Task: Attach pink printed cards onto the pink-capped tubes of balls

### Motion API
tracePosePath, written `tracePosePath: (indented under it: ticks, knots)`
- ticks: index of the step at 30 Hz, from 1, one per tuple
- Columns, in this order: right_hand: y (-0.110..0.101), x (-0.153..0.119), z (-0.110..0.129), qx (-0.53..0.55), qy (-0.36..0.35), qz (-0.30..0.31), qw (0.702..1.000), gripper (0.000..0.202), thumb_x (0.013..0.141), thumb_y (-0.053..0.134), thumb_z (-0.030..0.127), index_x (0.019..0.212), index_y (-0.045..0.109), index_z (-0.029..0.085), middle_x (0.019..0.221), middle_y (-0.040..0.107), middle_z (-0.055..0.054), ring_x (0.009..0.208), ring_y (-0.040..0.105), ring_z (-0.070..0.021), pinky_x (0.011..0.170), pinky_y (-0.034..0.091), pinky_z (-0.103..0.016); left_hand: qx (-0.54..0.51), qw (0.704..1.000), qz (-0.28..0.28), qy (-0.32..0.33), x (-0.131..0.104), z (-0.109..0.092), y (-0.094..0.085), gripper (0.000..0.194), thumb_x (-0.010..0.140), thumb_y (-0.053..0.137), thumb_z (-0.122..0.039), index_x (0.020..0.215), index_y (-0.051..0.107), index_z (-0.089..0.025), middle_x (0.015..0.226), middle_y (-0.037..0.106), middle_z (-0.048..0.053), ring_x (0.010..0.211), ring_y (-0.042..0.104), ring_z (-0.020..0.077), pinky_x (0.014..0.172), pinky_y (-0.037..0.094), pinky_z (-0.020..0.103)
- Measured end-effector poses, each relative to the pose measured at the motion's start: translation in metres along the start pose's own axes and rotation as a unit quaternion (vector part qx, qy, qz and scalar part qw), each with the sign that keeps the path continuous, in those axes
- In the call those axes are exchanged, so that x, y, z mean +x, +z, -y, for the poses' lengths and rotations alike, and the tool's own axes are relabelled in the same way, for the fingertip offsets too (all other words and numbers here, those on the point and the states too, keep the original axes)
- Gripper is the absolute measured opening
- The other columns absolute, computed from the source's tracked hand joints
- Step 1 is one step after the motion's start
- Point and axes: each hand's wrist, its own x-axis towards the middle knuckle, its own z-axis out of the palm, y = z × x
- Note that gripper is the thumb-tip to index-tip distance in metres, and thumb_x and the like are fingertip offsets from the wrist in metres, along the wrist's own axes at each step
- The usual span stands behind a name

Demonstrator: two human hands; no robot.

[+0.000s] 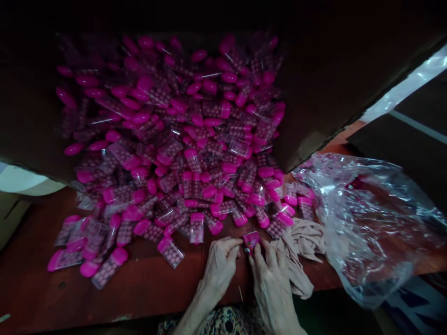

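A small pink packet with printed lettering (251, 241) is between my hands at the front of the table. My left hand (220, 261) is closed, with its thumb and forefinger at the packet's left edge. The fingers of my right hand (273, 279) are bent over the lower right side of the packet and hold it. Just beyond my hands lies a big heap of clear candy dispensers (197, 228) with pink caps, filled with small pale balls. What lies under the packet is hidden.
A large cardboard box (314, 102) lies open towards me, dispensers spilling out onto the reddish table (150, 288). Right of my hands are a crumpled beige cloth (303, 239) and a clear plastic bag (377, 232) hanging over the table's front edge.
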Motion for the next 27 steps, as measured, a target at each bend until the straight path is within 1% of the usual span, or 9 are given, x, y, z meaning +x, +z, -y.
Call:
tracePosePath:
  ticks: [2,4,7,9,12,15,21,27]
  knots:
    - [0.006,-0.004,-0.001,-0.001,-0.008,-0.003,1.0,0.044,0.079,0.031,0.002,0.11,0.061,0.011,0.109,0.062,-0.016,0.112,0.048,-0.0328,0.094,0.036,-0.052,-0.001,1.0,-0.001,0.006,0.0,0.0,0.0,0.03,0.079,0.044,-0.015,0.092,0.071,-0.017,0.065,0.065,0.002,0.049,0.052,0.0111,0.053,0.044,0.024]
    - [0.011,-0.008,-0.001,0.005,-0.006,-0.023,1.0,0.05,0.075,0.03,-0.002,0.115,0.058,0.009,0.112,0.062,-0.017,0.117,0.045,-0.0325,0.095,0.035,-0.053,-0.001,1.0,-0.002,0.013,-0.001,0.0,-0.001,0.03,0.079,0.044,-0.015,0.092,0.071,-0.018,0.064,0.065,0.002,0.051,0.052,0.0113,0.054,0.045,0.024]
    - [0.015,-0.012,-0.002,0.012,0.012,-0.055,0.998,0.051,0.074,0.031,-0.002,0.119,0.055,0.007,0.12,0.058,-0.018,0.123,0.039,-0.0325,0.092,0.04,-0.051,0.001,1.0,-0.009,0.018,-0.001,0.001,0.0,0.03,0.08,0.044,-0.016,0.093,0.071,-0.017,0.065,0.065,0.002,0.052,0.054,0.0121,0.055,0.046,0.025]
    - [0.016,-0.012,-0.002,0.016,0.02,-0.063,0.998,0.048,0.075,0.032,0.0,0.116,0.056,0.007,0.122,0.056,-0.018,0.125,0.038,-0.0323,0.091,0.042,-0.049,0.004,1.0,-0.016,0.02,-0.001,0.003,0.001,0.029,0.08,0.044,-0.016,0.093,0.071,-0.017,0.065,0.065,0.003,0.054,0.055,0.013,0.057,0.046,0.026]
    - [0.015,-0.011,-0.003,0.022,0.024,-0.063,0.998,0.046,0.075,0.032,-0.001,0.112,0.058,0.006,0.121,0.057,-0.018,0.123,0.04,-0.0311,0.092,0.042,-0.046,0.01,0.999,-0.022,0.024,-0.002,0.005,0.003,0.028,0.08,0.045,-0.017,0.093,0.071,-0.017,0.066,0.066,0.003,0.058,0.057,0.0143,0.06,0.047,0.026]
    - [0.015,-0.01,-0.003,0.022,0.028,-0.063,0.997,0.046,0.075,0.031,-0.001,0.111,0.058,0.007,0.12,0.057,-0.017,0.122,0.042,-0.0303,0.093,0.042,-0.045,0.015,0.999,-0.027,0.027,-0.002,0.005,0.004,0.029,0.081,0.044,-0.018,0.093,0.07,-0.017,0.067,0.066,0.004,0.062,0.058,0.0148,0.061,0.047,0.026]
    - [0.012,-0.009,-0.004,0.014,0.012,-0.066,0.998,0.045,0.076,0.031,-0.001,0.11,0.058,0.009,0.118,0.059,-0.015,0.118,0.047,-0.0296,0.091,0.045,-0.045,0.021,0.998,-0.031,0.043,-0.002,0.006,0.005,0.029,0.082,0.043,-0.018,0.091,0.07,-0.016,0.068,0.066,0.004,0.065,0.059,0.0155,0.064,0.047,0.027]
    - [0.008,-0.008,0.0,0.011,0.032,-0.082,0.996,0.048,0.074,0.031,-0.003,0.113,0.057,0.008,0.117,0.059,-0.016,0.122,0.042,-0.0302,0.092,0.044,-0.045,0.021,0.997,-0.051,0.054,-0.003,0.009,0.008,0.031,0.083,0.041,-0.019,0.096,0.068,-0.015,0.071,0.066,0.006,0.066,0.06,0.0163,0.066,0.048,0.029]
